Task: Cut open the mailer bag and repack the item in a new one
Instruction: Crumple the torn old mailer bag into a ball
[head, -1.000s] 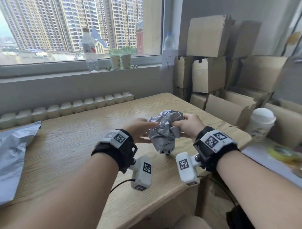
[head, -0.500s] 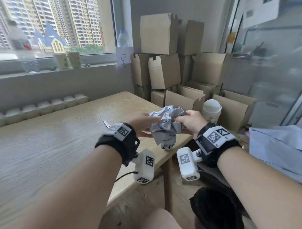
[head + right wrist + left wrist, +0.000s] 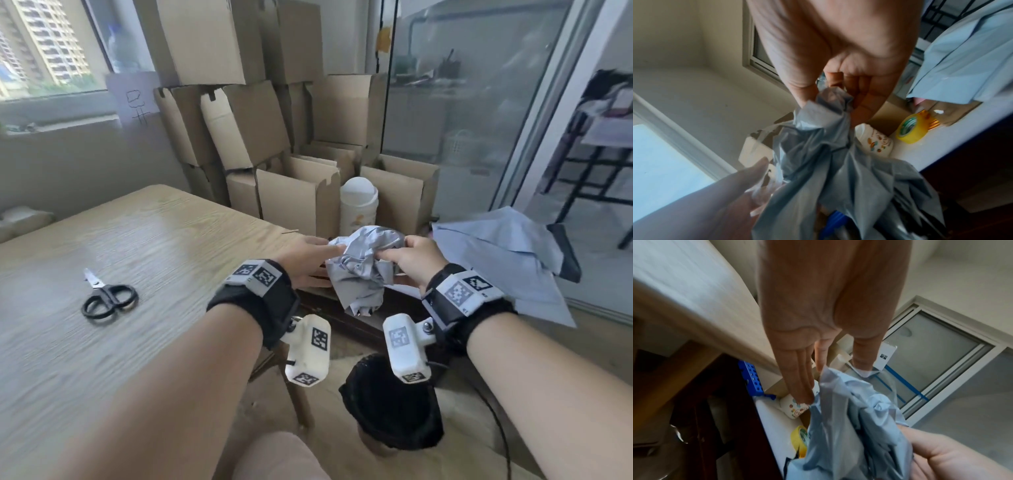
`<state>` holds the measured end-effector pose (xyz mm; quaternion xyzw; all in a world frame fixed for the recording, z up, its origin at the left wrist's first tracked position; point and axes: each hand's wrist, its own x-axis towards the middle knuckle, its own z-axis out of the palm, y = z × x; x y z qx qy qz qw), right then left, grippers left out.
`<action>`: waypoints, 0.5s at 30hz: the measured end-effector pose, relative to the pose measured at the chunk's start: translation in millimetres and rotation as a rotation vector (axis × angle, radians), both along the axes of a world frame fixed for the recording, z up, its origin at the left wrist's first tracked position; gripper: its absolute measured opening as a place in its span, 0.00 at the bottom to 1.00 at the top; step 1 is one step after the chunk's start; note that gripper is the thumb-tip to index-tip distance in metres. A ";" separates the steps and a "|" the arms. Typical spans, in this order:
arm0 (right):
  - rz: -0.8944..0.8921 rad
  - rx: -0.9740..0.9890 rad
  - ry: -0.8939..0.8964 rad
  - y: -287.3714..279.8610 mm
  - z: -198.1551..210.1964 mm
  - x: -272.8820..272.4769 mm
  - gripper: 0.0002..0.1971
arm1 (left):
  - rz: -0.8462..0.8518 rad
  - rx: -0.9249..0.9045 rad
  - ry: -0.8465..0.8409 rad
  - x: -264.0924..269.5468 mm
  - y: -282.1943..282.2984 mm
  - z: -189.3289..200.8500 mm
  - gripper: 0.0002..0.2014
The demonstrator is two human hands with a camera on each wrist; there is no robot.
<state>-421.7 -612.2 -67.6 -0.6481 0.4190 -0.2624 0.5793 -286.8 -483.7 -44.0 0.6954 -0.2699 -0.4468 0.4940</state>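
Observation:
A crumpled grey mailer bag (image 3: 363, 270) hangs in the air just past the wooden table's (image 3: 154, 240) right edge, above a black bin (image 3: 390, 407). My right hand (image 3: 402, 251) pinches the top of the crumpled bag (image 3: 828, 154), its fingers (image 3: 865, 104) curled into the folds. My left hand (image 3: 325, 248) lies against the bag's left side; in the left wrist view its fingers (image 3: 799, 386) are straight, tips touching the plastic (image 3: 849, 426). Black-handled scissors (image 3: 108, 299) lie on the table to the left.
Stacked cardboard boxes (image 3: 246, 126) fill the corner behind the table. A white lidded cup (image 3: 359, 205) stands before them. Flat blue-grey mailer bags (image 3: 496, 253) lie on a surface at right, near a yellow tape roll (image 3: 911, 129). Glass doors stand beyond.
The view has swung right. Both hands have carried the crumpled bag from over the table to past its right edge, above the black bin. The scissors have come into view.

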 end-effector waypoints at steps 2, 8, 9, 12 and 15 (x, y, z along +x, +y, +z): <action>-0.042 0.022 0.033 -12.9 -18.5 -13.6 0.11 | 0.008 0.037 -0.013 -5.7 -14.5 -14.8 0.20; -0.132 0.125 0.170 -52.7 -94.9 -41.6 0.13 | 0.011 0.142 -0.010 -19.0 -47.0 -62.8 0.20; -0.144 0.142 0.188 -58.0 -107.0 -44.7 0.16 | 0.004 0.163 -0.014 -20.0 -51.9 -70.7 0.19; -0.184 0.193 0.235 -72.2 -139.0 -52.0 0.23 | -0.022 0.234 -0.031 -21.4 -65.8 -93.1 0.17; -0.227 0.238 0.301 -81.8 -169.7 -57.6 0.26 | -0.052 0.265 -0.024 -19.6 -77.5 -113.8 0.17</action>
